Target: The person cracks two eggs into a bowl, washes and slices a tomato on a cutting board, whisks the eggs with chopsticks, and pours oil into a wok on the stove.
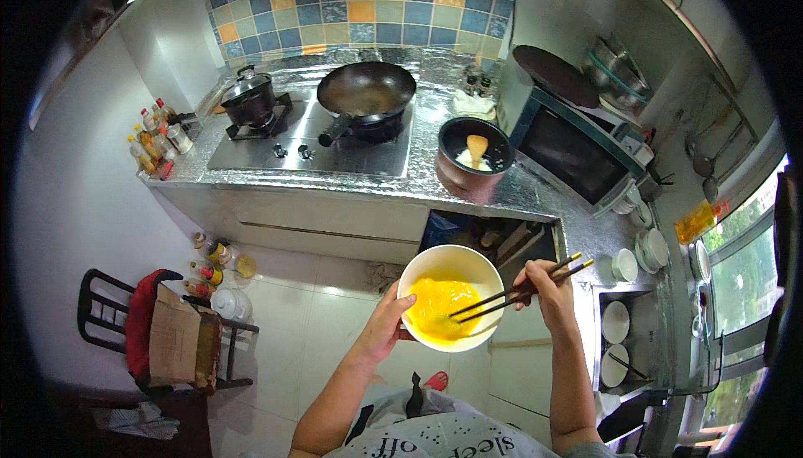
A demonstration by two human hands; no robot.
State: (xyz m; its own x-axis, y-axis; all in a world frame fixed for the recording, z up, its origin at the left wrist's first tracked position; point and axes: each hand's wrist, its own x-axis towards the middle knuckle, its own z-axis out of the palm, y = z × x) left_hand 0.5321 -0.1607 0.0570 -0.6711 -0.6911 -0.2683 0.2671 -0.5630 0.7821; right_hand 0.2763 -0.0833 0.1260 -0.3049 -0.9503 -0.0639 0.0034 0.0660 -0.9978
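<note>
A white bowl [483, 270] is held up in front of me, tilted so its inside shows. My left hand [384, 323] grips its left side, thumb over the rim. Yellow beaten egg [439, 301] lies in the lower part of the bowl. My right hand [544, 288] holds a pair of dark chopsticks [502, 303] with yellow upper ends. Their tips dip into the egg, which looks blurred around them.
A black wok [367, 91] and a lidded pot [248, 99] stand on the gas stove [351, 157]. An inner pot [473, 172] with white rice and a wooden paddle is beside it. Right are a microwave oven [577, 150] and the sink [640, 332] with bowls. A chair [139, 332] stands left.
</note>
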